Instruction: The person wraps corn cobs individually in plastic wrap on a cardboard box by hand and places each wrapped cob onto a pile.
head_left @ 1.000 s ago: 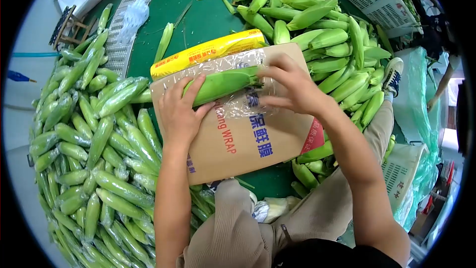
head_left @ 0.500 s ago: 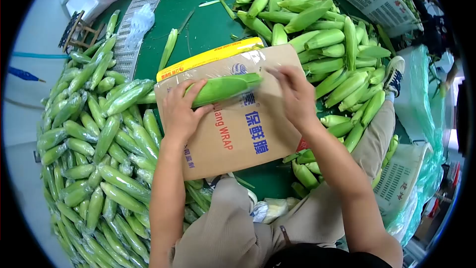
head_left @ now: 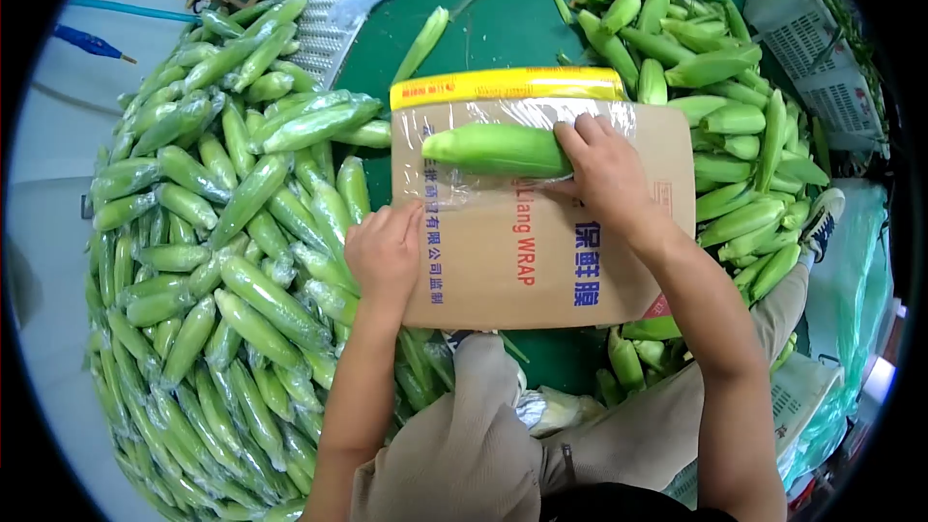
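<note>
1. Left of my left hand: a heap of film-covered ears (head_left: 249,201), its nearest ears just beside the hand.
2. Left hand (head_left: 385,249): fingers curled at the left edge of the cardboard (head_left: 493,280). I am unable to tell whether they pinch anything.
3. Between the hands, and farther from me than the left: one ear of corn (head_left: 493,149) on clear film (head_left: 462,195) over the cardboard. Its long axis runs crosswise; the pale end points left, apart from the left hand.
4. Beyond both hands: a yellow strip (head_left: 512,85) along the far edge.
5. Right hand (head_left: 607,174): the nearer one, clamped on the ear's right end, well apart from the left hand.
6. Right of my right hand: a heap of husked-green ears (head_left: 742,217).
</note>
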A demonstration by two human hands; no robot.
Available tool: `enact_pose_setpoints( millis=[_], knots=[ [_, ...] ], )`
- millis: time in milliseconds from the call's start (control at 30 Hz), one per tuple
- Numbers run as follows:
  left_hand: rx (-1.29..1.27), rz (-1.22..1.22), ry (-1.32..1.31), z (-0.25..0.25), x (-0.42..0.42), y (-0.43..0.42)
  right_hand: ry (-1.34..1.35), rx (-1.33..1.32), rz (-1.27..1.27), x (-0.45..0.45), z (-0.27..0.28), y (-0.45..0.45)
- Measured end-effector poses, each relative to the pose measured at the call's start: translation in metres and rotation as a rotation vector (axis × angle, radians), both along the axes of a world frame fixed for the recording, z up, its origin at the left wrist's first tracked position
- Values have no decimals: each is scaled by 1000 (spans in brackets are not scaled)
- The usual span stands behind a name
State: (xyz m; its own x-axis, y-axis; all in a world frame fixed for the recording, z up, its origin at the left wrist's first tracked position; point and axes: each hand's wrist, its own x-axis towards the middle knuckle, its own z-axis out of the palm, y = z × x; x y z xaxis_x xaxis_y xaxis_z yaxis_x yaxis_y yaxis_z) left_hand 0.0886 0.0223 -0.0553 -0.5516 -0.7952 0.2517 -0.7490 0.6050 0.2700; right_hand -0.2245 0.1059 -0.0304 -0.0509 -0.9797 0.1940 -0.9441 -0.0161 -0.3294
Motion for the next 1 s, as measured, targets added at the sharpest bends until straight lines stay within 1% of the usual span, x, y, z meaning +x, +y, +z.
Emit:
enact_pose_setpoints(
  millis=[100,200,233,267,333,367,433,467,500,533,567,600,633,667,700,733,767,800,867,900,1000],
  knots=[
    [-78,116,133,-16,5,-8,-65,79,-8,3,14,12],
    [231,307,668,0,-4,23,-90,90,59,11,15,39],
    [89,216,593,0,0,35,-74,75,127,17,17,49],
    [13,116,588,0,-2,45,-101,158,150,26,19,62],
    [-116,-74,563,13,-10,73,-192,201,199,43,21,83],
    [3,-151,451,1,-3,82,-189,211,227,45,19,87],
    [-123,-215,317,10,-15,96,-181,218,277,42,17,86],
    [-188,-253,250,13,-23,96,-130,102,260,37,16,80],
    [-43,-228,91,12,-27,85,-82,-7,243,34,22,70],
    [87,-217,-54,24,-42,60,-37,-111,228,31,24,58],
    [214,-200,-198,40,-66,26,-115,-164,119,27,23,42],
    [122,-163,-224,48,-87,-6,-189,-218,14,21,22,24],
    [29,-125,-245,50,-107,-37,-131,-179,-56,14,18,8],
    [-261,-81,-112,43,-123,-63,-85,-73,-13,13,22,-1],
    [-272,-82,-45,52,-137,-84,-39,39,28,12,32,-8],
    [-201,-91,29,62,-146,-91,7,154,69,10,35,-13],
    [-30,-142,135,65,-147,-92,87,-138,58,12,16,-15],
    [142,-202,236,64,-147,-89,62,-103,49,8,11,-18],
    [-7,-405,146,52,-137,-59,8,-52,32,-5,0,-36],
    [-63,-455,42,53,-134,-41,-57,-81,56,-13,-11,-45],
    [-203,-476,-63,43,-117,-20,-288,271,131,-9,17,-35]
  ],
)
